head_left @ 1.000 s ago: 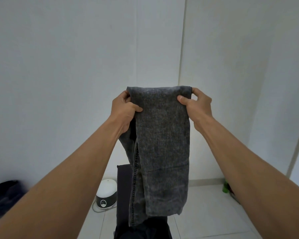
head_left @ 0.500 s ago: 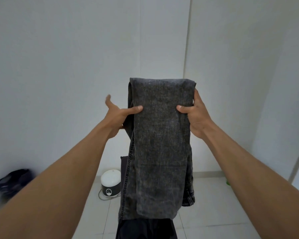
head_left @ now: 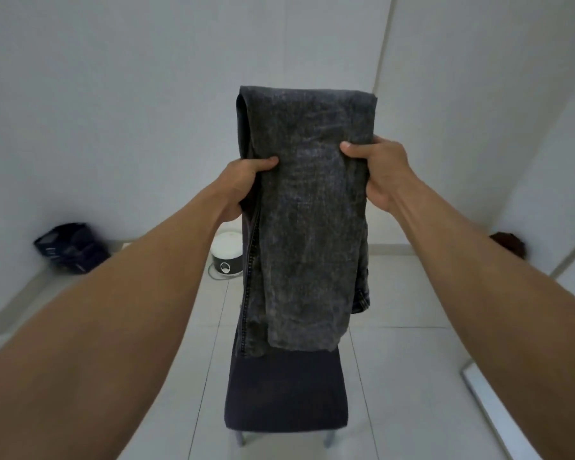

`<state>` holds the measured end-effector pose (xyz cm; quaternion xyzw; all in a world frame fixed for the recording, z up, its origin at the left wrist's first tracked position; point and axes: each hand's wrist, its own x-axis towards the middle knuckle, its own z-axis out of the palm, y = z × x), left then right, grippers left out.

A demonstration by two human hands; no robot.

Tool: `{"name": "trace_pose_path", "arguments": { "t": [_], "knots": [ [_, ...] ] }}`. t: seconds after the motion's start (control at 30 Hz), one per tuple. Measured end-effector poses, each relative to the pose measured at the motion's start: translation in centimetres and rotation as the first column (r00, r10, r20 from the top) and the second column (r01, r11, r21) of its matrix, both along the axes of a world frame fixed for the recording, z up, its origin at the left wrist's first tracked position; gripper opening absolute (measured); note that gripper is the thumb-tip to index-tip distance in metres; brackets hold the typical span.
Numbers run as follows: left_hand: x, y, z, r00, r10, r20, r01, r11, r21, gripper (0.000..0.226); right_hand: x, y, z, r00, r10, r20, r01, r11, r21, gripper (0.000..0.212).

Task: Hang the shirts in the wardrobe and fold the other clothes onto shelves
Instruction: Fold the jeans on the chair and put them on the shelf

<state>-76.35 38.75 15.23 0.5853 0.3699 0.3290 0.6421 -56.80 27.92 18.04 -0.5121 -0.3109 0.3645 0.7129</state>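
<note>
Grey jeans (head_left: 312, 210) are in the air at chest height, doubled over at the top so a folded edge faces up and the loose ends hang down. The left hand (head_left: 243, 184) grips the left edge, thumb on the front and fingers curled behind. The right hand (head_left: 375, 171) clamps the right edge the same way, at about the same height. The hems hang just above the back edge of the seat of a dark chair (head_left: 286, 393), apparently not touching it.

Progress: the fold is part done. The legs look laid together and halved once; the layer count is hard to read from the front. At least one more fold is likely needed, then placing on a shelf.

No wardrobe, shelves or shirts are in view, so the rest of the task cannot be judged. A white cooker (head_left: 226, 257) and a dark bag (head_left: 70, 247) sit on the floor by the far wall.
</note>
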Motion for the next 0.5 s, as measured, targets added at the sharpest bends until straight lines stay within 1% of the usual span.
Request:
{"name": "trace_pose_path", "arguments": {
  "t": [0.07,0.1,0.17,0.23,0.3,0.33,0.37,0.4,0.43,0.5],
  "knots": [
    [-0.9,-0.5,-2.0,1.000,0.018,-0.004,-0.018,0.999,-0.027,0.040,-0.7,-0.5,-2.1,1.000,0.016,0.008,-0.015,0.998,-0.059,0.031],
    [-1.2,-0.8,-2.9,1.000,0.024,-0.002,-0.024,0.999,-0.042,0.043,-1.0,-0.7,-2.8,1.000,0.020,0.024,-0.018,0.998,-0.066,0.028],
    [-2.3,-1.4,-5.1,1.000,0.004,0.000,-0.004,0.997,-0.083,0.046,-2.0,-1.5,-4.6,0.997,0.026,0.069,-0.022,0.998,-0.057,0.029],
    [-3.3,-2.1,-6.7,1.000,0.006,0.005,-0.005,0.991,-0.135,0.045,-3.0,-2.6,-6.0,0.979,0.110,0.170,-0.096,0.992,-0.087,0.042],
    [-4.4,-2.8,-8.3,1.000,0.015,0.011,-0.013,0.980,-0.197,0.041,-3.8,-3.6,-7.5,0.941,0.215,0.262,-0.171,0.968,-0.182,0.064],
    [-5.0,-3.2,-9.3,1.000,0.014,0.007,-0.012,0.973,-0.230,0.039,-4.3,-4.1,-8.6,0.924,0.256,0.285,-0.190,0.952,-0.238,0.074],
    [-5.4,-3.3,-10.2,1.000,0.009,-0.001,-0.009,0.968,-0.253,0.038,-4.5,-4.3,-9.6,0.916,0.272,0.296,-0.188,0.940,-0.284,0.080],
    [-5.6,-3.4,-11.1,1.000,0.003,-0.013,-0.006,0.963,-0.271,0.038,-4.8,-4.5,-10.6,0.918,0.260,0.299,-0.159,0.933,-0.323,0.079],
    [-5.8,-3.3,-12.2,1.000,-0.002,-0.025,-0.005,0.956,-0.293,0.041,-4.9,-4.5,-12.0,0.927,0.226,0.298,-0.114,0.930,-0.349,0.068],
    [-5.7,-3.1,-14.4,0.999,-0.013,-0.052,-0.005,0.942,-0.335,0.048,-5.2,-4.7,-14.8,0.951,0.137,0.277,-0.032,0.935,-0.352,0.042]
  ]
}}
